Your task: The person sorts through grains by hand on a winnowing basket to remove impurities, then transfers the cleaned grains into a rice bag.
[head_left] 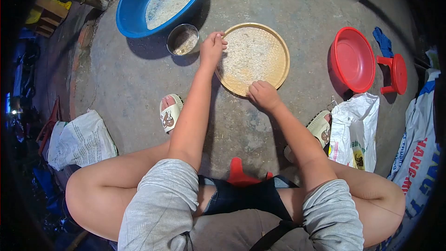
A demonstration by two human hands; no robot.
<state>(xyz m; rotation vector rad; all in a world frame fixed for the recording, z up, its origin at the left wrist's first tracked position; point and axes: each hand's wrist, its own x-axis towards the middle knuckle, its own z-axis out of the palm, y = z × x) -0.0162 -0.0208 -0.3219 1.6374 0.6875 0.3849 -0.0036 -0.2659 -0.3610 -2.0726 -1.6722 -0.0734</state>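
Because the shallow, round, straw-yellow tray (287,60) is broad, thin-looking and low-rimmed, it should handle as a light, fairly stiff disc, best taken at two well-separated places on its rim. It lies in front of the person, above the grey concrete floor (139,76); whether it touches down is unclear. The left hand (212,51) is clasped at the rim on the tray's left side, while the right hand (265,95) has its fingers (255,85) curled over the near edge; the underside of each hold is hidden.

Pale, flaky grain (253,51) covers most of the tray, dry and loose by its look, so a tilt would probably make it slide. Beyond the left hand sit a small round metal bowl (171,37), holding tan crumbs, and a deep blue plastic basin (132,7), its smooth walls around a whitish, powdery heap (167,4).
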